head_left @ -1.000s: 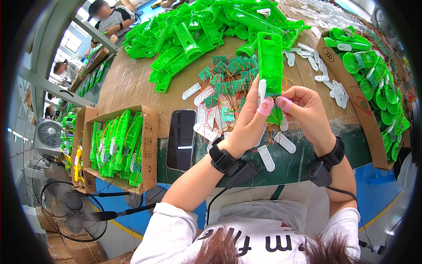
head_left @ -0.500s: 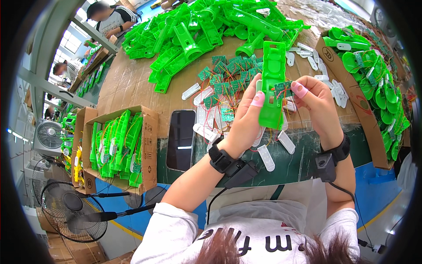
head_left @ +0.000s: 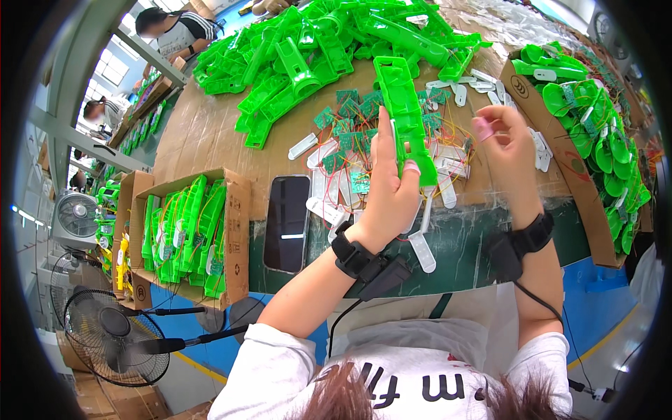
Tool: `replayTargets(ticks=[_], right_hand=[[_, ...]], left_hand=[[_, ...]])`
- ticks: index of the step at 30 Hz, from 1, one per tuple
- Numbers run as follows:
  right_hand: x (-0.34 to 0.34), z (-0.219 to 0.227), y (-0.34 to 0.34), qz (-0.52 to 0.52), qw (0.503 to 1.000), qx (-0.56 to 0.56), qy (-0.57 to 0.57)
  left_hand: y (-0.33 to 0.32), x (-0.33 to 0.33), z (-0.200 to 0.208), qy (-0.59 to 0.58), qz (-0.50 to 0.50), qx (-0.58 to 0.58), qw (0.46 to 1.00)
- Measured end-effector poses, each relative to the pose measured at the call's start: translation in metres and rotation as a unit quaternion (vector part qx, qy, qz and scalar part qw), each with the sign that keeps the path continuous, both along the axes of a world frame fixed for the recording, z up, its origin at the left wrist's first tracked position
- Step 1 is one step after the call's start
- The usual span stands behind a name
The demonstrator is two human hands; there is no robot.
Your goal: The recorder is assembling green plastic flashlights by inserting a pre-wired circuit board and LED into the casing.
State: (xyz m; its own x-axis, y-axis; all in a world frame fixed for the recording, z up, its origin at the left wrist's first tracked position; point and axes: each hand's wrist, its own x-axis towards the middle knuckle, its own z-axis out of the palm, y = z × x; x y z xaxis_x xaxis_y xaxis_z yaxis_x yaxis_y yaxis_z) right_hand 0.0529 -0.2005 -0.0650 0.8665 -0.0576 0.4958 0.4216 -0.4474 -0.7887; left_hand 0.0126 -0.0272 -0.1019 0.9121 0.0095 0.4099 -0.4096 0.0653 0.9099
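Observation:
A long, bright green plastic housing (head_left: 397, 87) stands tilted in my left hand (head_left: 392, 168), whose thumb presses on its lower end. Part of a white piece shows at the housing's left edge, by my fingers. My right hand (head_left: 509, 150) is raised to the right of it, apart from the housing. Its fingers are loosely curled with a gap at the thumb, nothing visible between them, and a pink cover shows on one digit. Beyond and beneath the housing lies a heap of green circuit boards (head_left: 348, 140) with red and yellow wires, among white plastic pieces (head_left: 422, 250).
A big pile of green housings (head_left: 301, 66) covers the table's far side. Cardboard boxes of wired housings stand left (head_left: 240, 234) and right (head_left: 577, 185). A black phone (head_left: 287, 224) lies near the left box. A fan (head_left: 115, 322) is at lower left; a person (head_left: 171, 31) sits far left.
My right hand has moved up and away from the housing, and the circuit board it was pinching is out of its fingers. My left hand has shifted the housing left and tilted it.

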Motion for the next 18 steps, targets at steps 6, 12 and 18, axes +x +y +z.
replayTargets(ticks=[6, 12, 18], right_hand=[[-0.029, -0.007, 0.029, 0.283, 0.939, 0.112, 0.157], [-0.021, -0.01, 0.023, 0.312, 0.898, 0.235, 0.201], [-0.023, -0.011, 0.025, 0.298, 0.898, 0.252, 0.203]], left_hand=[[-0.001, -0.003, 0.007, -0.12, 0.024, 0.254, 0.959], [-0.001, -0.005, 0.014, -0.123, -0.023, 0.27, 0.955], [-0.002, -0.004, 0.011, -0.121, -0.009, 0.26, 0.958]])
